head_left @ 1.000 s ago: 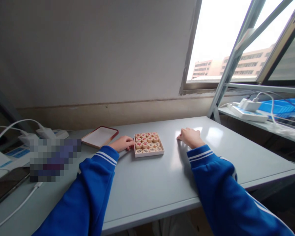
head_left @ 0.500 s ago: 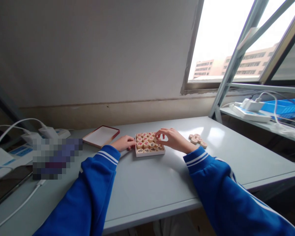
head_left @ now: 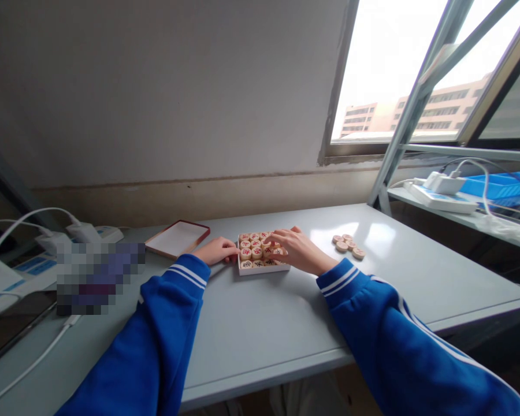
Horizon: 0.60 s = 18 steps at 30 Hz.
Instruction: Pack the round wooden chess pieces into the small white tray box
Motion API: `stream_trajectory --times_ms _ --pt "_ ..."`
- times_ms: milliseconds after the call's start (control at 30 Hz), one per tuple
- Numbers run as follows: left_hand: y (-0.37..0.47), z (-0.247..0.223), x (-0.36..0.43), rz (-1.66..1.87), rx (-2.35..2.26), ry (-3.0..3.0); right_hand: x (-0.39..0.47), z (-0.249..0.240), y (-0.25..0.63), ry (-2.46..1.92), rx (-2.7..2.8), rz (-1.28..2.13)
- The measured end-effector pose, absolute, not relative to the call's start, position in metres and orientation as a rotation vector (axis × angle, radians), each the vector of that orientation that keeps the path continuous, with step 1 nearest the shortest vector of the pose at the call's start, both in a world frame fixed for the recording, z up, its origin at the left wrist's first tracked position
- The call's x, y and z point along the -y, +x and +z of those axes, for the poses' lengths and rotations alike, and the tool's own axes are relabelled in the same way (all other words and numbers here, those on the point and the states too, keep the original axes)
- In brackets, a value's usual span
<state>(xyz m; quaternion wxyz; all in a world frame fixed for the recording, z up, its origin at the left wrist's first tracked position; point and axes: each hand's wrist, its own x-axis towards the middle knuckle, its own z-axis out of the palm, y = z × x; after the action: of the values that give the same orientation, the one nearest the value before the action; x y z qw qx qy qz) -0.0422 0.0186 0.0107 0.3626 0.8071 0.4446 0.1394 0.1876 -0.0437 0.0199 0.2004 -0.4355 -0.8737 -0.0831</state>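
A white box filled with rows of round wooden Chinese chess pieces sits on the table, their faces marked with red or black characters. My left hand is at the box's left side, with its fingers close together and gripping the edge. Over the right part of the box, my right hand has its fingers stretched out and apart, touching the pieces from above. It hides the box's back right corner. Several loose chess pieces lie to the right, away from the box.
Behind my left hand lies the box lid, inner side up. On the left are power strips with white chargers, cables, a phone and a pixelated item. A metal shelf with another power strip and a blue tray stands right.
My right hand has moved slightly left over the pieces, and its pinched fingers have spread. A red-marked piece shows where a black-marked one was. My left hand stays at the box.
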Motion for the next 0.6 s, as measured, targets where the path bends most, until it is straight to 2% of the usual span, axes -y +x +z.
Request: stream_trajectory --times_ms 600 --pt "-0.044 0.024 -0.013 0.219 -1.092 2.186 0.045 0.018 0.185 -1.237 2.430 -0.187"
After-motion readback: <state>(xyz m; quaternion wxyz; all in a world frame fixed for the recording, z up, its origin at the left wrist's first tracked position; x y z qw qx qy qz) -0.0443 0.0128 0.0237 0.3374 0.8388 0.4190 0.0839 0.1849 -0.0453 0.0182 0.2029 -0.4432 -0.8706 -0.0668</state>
